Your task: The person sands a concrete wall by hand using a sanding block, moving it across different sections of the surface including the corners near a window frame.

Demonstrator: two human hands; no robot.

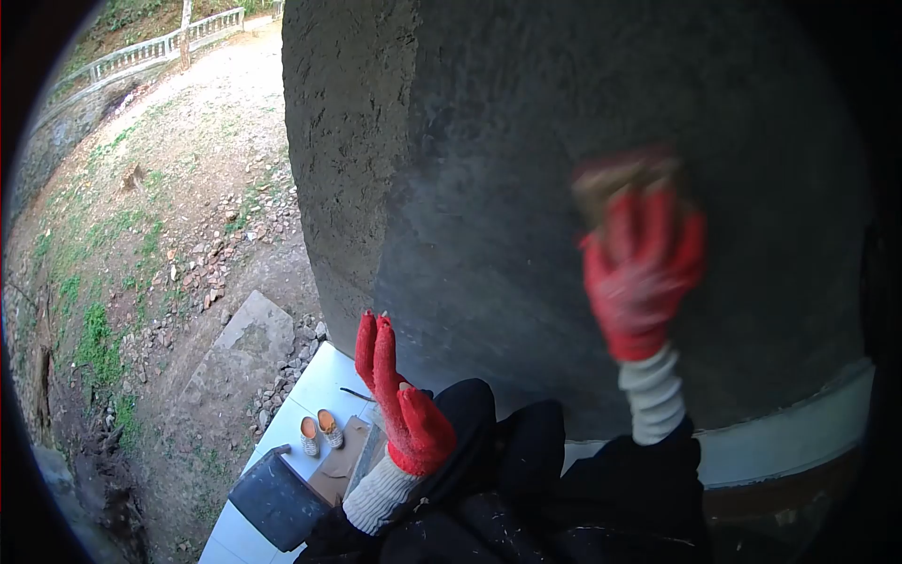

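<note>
My right hand (pixel 644 273), in a red glove with a white cuff, is wrapped round a brown, sponge-like block (pixel 629 179). The block is against the dark grey plastered wall (pixel 507 254), and motion blurs both it and the glove. Lower down on the left, my left hand (pixel 409 409) wears a matching red glove. Its fingers are stretched upward and apart from the thumb, with nothing visible in them. It hovers near my dark-clothed knees, away from the wall's face.
A rougher, lighter plaster strip (pixel 348 141) borders the smooth dark area. Below stand a black container (pixel 277 498), a pair of shoes (pixel 319 432) and a brown board (pixel 340 465) on white tiles (pixel 319 371). Outside are a concrete slab (pixel 249 338), rubble and a white railing (pixel 160 49).
</note>
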